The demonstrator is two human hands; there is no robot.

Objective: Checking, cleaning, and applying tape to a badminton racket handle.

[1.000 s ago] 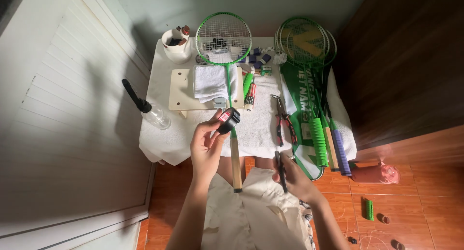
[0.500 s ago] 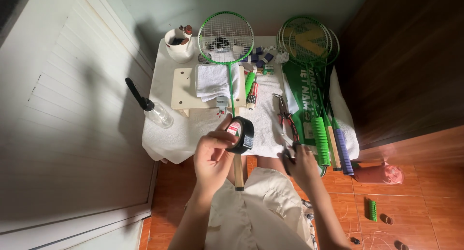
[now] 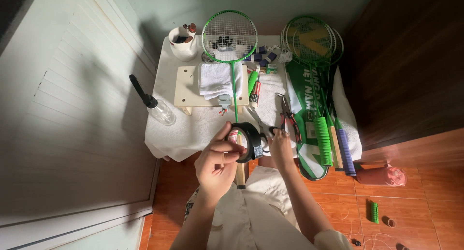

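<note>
My left hand [image 3: 218, 159] holds a black roll of tape [image 3: 247, 139] upright over the bare wooden handle [image 3: 240, 173] of a green badminton racket [image 3: 230, 37]. The racket lies on a small table covered by a white cloth [image 3: 193, 129], its head at the far end. My right hand [image 3: 280, 144] sits just right of the roll, fingers curled at the handles of scissors [image 3: 265, 128] on the cloth; what it grips is partly hidden by the roll.
On the table: a folded white towel [image 3: 215, 79] on a wooden board [image 3: 186, 90], a white cup [image 3: 182, 43], a spray bottle [image 3: 153, 105], red pliers [image 3: 289, 115], more rackets with a green cover [image 3: 309, 100]. Small items lie on the tile floor [image 3: 415, 201].
The tape roll has turned from edge-on to showing its open ring and come nearer the camera. My right hand has moved up from my lap to the table edge beside the roll.
</note>
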